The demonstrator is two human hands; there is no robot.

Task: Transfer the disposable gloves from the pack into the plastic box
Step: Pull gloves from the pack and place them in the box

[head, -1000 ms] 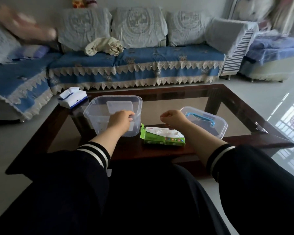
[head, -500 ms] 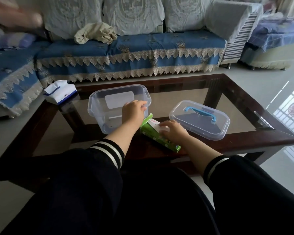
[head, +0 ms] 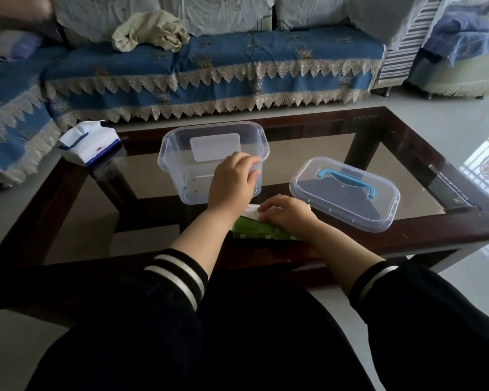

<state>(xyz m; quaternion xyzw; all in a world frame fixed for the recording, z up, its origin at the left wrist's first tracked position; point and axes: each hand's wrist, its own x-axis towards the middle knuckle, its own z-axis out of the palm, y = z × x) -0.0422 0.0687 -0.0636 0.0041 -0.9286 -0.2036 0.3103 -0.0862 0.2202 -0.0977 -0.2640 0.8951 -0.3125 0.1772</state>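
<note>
plastic box (head: 181,153): lid off, just a few specks inside
lid (head: 344,193): flat on the table (head: 406,230), right of the box
pack (head: 254,230): green, under right hand (head: 287,214), fingers resting loosely on top
left hand (head: 232,183): fingers curled at the box's near wall, can't tell if gripping

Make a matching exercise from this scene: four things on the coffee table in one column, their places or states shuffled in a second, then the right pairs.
Things:
1. clear plastic box
2. lid with the blue handle
3. green glove pack
4. tissue pack

Places or states:
A. at the table's far left corner
B. under the right hand
C. open, left hand at its near rim
D. lying off the box, to its right

Pairs: 1-C, 2-D, 3-B, 4-A
</note>
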